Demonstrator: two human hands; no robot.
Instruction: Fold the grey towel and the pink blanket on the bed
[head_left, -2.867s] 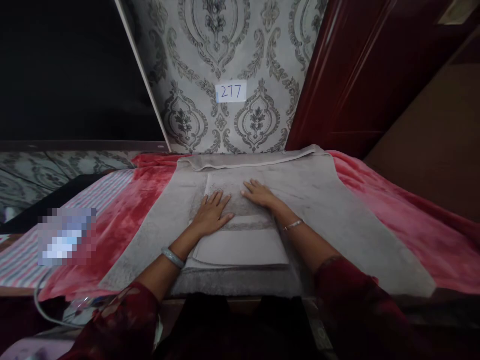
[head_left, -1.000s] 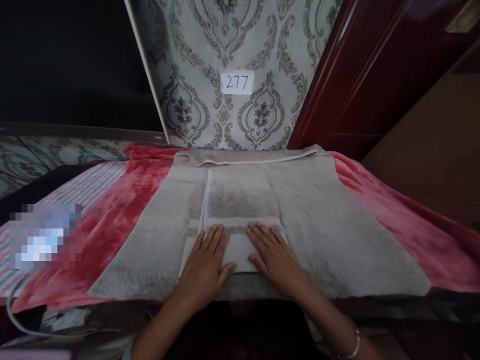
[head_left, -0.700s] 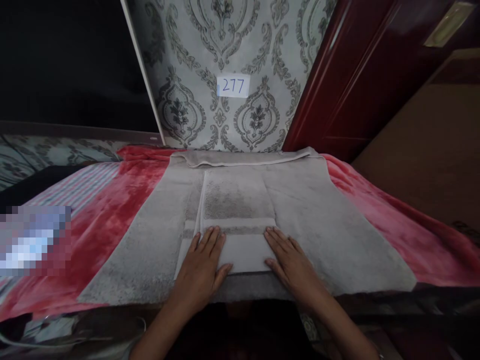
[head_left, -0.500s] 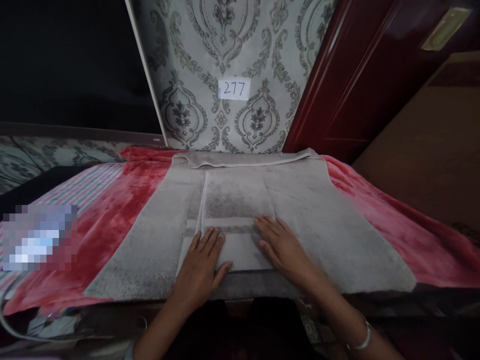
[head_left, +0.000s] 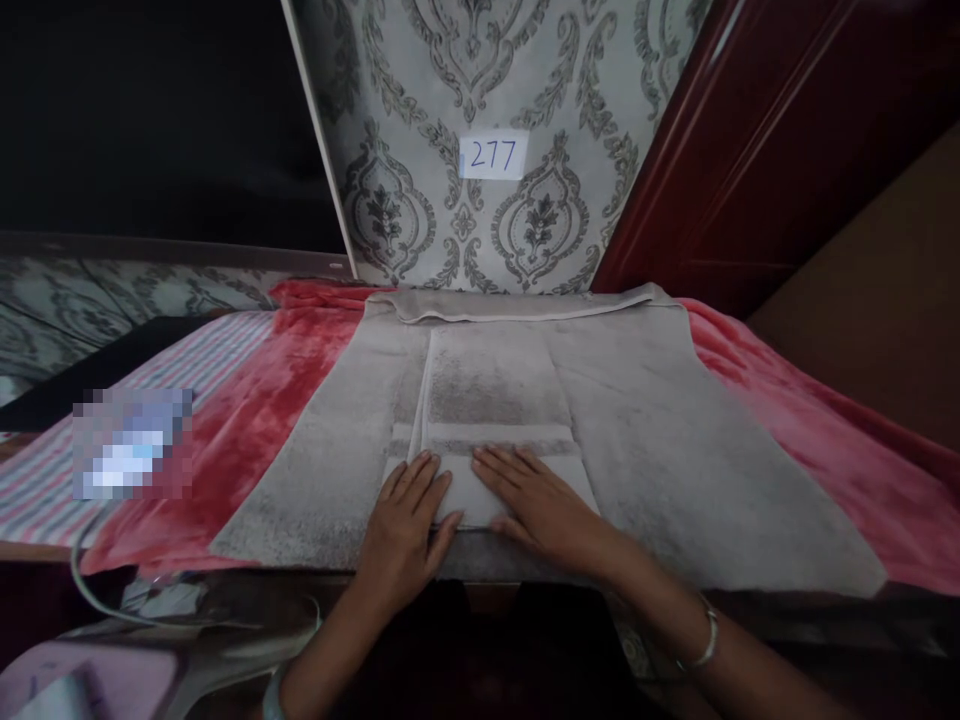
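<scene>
A folded grey towel (head_left: 499, 385) with a pale band lies in the middle of a larger grey cloth (head_left: 645, 440). Palm down, my left hand (head_left: 405, 515) rests on the near left corner of the folded towel, fingers stretched forward. My right hand (head_left: 536, 505) lies flat across the near part of the towel, fingers pointing to the left. Neither hand grips anything. Along its far edge the larger cloth is turned over in a loose fold (head_left: 525, 305).
Beneath the grey cloth spreads a red plush blanket (head_left: 315, 370), over a striped cloth (head_left: 217, 350). A blurred-out device (head_left: 131, 445) with a cable lies on the left. Behind are a dark screen (head_left: 165, 120), patterned wallpaper and a card (head_left: 493, 155) reading 277.
My right hand has slid left and a little nearer over the folded towel. My left hand stays at the near left corner. The view has shifted slightly.
</scene>
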